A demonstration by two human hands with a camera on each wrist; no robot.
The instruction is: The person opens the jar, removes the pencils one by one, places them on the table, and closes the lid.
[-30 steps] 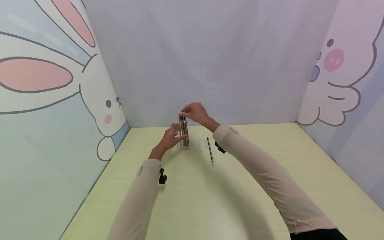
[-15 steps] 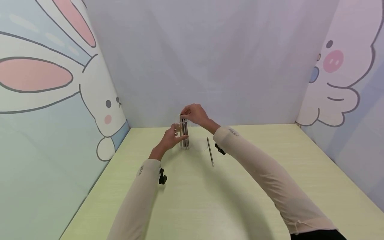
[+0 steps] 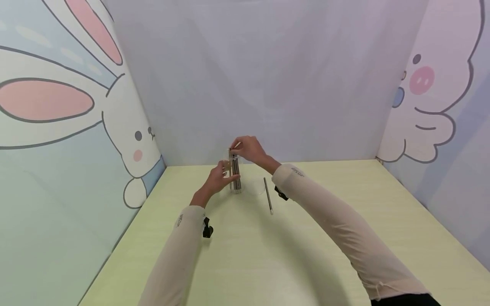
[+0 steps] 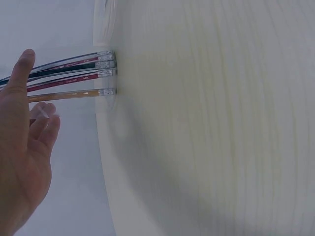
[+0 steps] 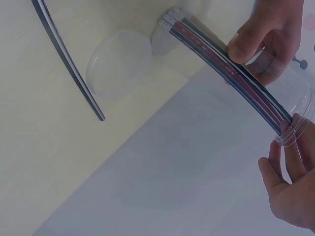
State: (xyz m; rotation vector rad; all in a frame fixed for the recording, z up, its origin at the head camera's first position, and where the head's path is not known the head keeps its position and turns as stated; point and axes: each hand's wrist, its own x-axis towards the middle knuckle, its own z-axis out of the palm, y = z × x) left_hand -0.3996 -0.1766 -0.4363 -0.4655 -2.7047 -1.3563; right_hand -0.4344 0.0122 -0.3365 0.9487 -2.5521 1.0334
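A tall clear plastic jar point(image 3: 231, 191) stands upright at the far side of the table, holding several pencils point(image 3: 235, 172). Their eraser ends point(image 4: 106, 65) point down at its base; dark, red and yellow barrels show. My left hand point(image 3: 218, 177) grips the jar's side, thumb across the front and fingers behind. At the top, my right hand point(image 3: 249, 148) pinches at the pencils' upper ends, fingertips point(image 5: 294, 164) right at the jar's rim point(image 5: 300, 129). One dark pencil point(image 3: 268, 195) lies loose on the table to the right.
A clear round lid point(image 5: 119, 64) lies flat on the table between the jar and the loose pencil. A pale curtain wall point(image 3: 306, 106) rises close behind the jar. Printed side panels with a rabbit point(image 3: 126, 140) and a pig point(image 3: 421, 106) flank the table point(image 3: 245, 255).
My right hand and the pencil tops have dipped slightly toward the jar's rim. My left hand keeps its grip on the jar, and the loose pencil has not moved.
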